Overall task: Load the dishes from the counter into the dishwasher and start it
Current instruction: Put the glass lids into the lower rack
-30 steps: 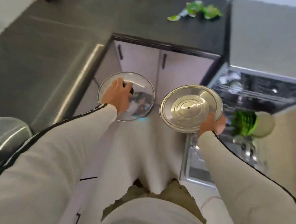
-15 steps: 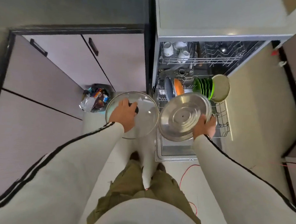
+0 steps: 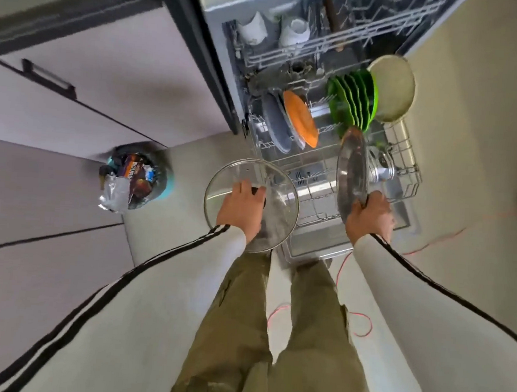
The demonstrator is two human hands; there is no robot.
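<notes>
My left hand grips the black knob of a glass lid, held flat over the floor just left of the open dishwasher. My right hand holds a steel lid by its rim, tipped on edge over the pulled-out lower rack. In that rack stand a grey plate, an orange plate, several green plates and a cream plate. White cups sit in the upper rack.
A small bin full of wrappers stands on the floor to the left, against pale cabinet doors. A red cable trails over the floor at the right. My legs stand at the dishwasher door's front edge.
I have turned from the counter to the dishwasher and come closer. The steel lid went from flat to standing on edge over the lower rack. The glass lid stays flat.
</notes>
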